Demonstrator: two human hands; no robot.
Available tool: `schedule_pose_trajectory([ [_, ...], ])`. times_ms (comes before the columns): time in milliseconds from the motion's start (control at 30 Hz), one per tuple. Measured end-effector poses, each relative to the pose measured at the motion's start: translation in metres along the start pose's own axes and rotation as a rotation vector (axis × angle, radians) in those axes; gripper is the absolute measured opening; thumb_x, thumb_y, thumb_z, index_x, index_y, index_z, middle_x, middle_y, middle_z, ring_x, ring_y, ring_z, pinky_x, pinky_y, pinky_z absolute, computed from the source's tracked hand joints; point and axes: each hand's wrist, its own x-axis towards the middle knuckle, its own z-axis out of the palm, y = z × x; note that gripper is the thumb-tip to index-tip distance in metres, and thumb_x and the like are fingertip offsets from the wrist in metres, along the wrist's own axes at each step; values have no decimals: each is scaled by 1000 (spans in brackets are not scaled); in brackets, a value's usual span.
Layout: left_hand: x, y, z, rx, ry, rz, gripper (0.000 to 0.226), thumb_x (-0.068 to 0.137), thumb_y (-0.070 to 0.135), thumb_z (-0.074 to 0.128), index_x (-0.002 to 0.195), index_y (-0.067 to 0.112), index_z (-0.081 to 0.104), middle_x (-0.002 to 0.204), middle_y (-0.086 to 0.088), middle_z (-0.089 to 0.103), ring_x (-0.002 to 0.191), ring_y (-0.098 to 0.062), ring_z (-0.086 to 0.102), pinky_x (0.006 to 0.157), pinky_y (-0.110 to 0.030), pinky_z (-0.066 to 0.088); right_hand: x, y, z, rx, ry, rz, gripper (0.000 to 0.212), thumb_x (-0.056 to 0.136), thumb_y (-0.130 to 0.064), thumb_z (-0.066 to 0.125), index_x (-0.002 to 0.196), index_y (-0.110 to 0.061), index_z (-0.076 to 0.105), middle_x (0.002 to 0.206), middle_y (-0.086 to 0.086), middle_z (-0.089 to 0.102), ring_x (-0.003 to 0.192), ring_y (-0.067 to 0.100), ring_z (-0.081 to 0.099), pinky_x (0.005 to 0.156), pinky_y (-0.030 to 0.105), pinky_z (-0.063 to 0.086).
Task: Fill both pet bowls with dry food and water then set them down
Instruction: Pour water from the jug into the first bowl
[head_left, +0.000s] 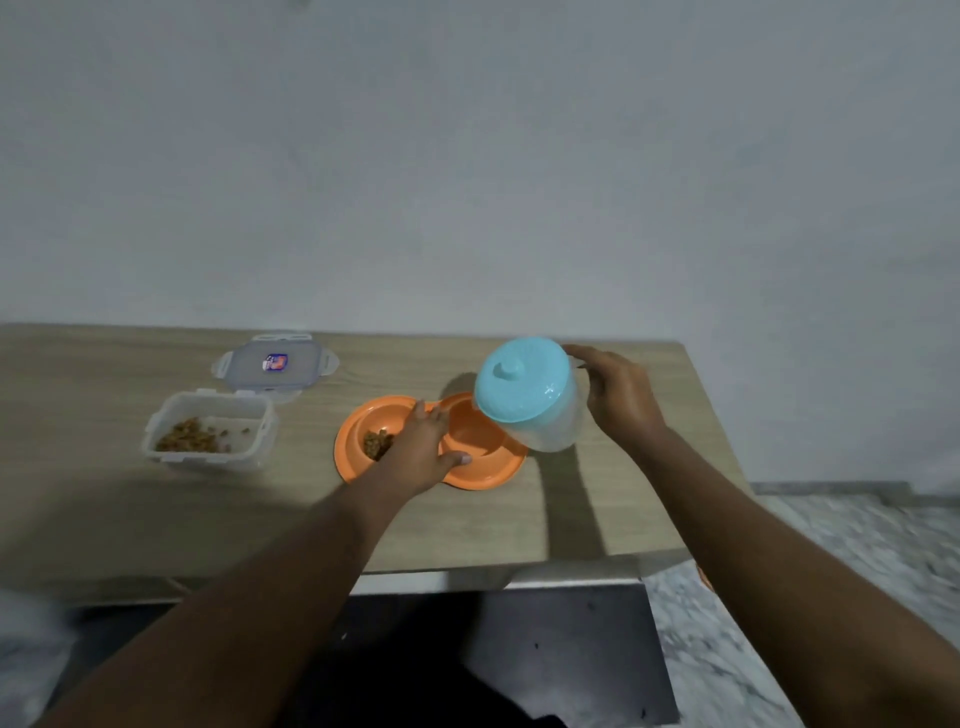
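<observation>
An orange double pet bowl (485, 475) lies on the wooden table (104, 499). Its left well holds brown dry food (375, 442); the right well (475, 434) looks bare orange. My left hand (423, 451) rests flat on the bowl's middle, between the two wells, fingers spread. My right hand (621, 397) grips a clear plastic jug with a light blue lid (522, 379) and holds it tilted to the left over the right well. Whether water is flowing I cannot tell.
A clear plastic food container (208, 434) with some dry food stands open at the left. Its lid (275, 364) lies behind it near the wall. The table's right edge ends just past the jug, with marbled floor (831, 545) beyond.
</observation>
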Motion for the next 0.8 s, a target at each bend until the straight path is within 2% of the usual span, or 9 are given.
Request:
schedule_pose_trajectory([
  [67,0,-4,2,11,6,-2,80,86,47,70,147,5,40,153,-17,41,150,-44,10,121,-49,20,3,-1,0,-28,0,-27,49,83,5,46,120,-20,68,108,8,73,98,27,68,84,34,54],
  [200,-3,-2,3,39,11,0,79,88,41,70,150,5,37,157,-14,36,152,-37,5,120,-48,23,7,-1,-1,-60,-67,5,51,84,-4,43,123,-30,64,107,8,71,98,27,67,83,36,54],
  [400,-2,-8,3,55,-6,-3,80,87,47,69,149,8,37,159,-11,33,153,-30,6,119,-46,23,17,-7,-5,-138,-160,-30,58,83,1,43,125,-33,63,95,8,66,85,29,63,71,35,52],
  [567,-2,-6,0,64,-11,-15,81,87,44,70,150,5,36,160,-13,31,153,-31,5,119,-46,24,23,-12,-2,-165,-228,-60,60,85,2,42,127,-34,61,102,9,64,90,30,62,75,35,52],
  [800,-2,-5,-2,64,-33,-30,78,86,45,71,146,8,40,159,-15,31,153,-31,5,118,-47,26,28,-19,-3,-231,-275,-135,61,86,3,41,132,-32,57,105,10,61,91,33,61,72,34,48],
])
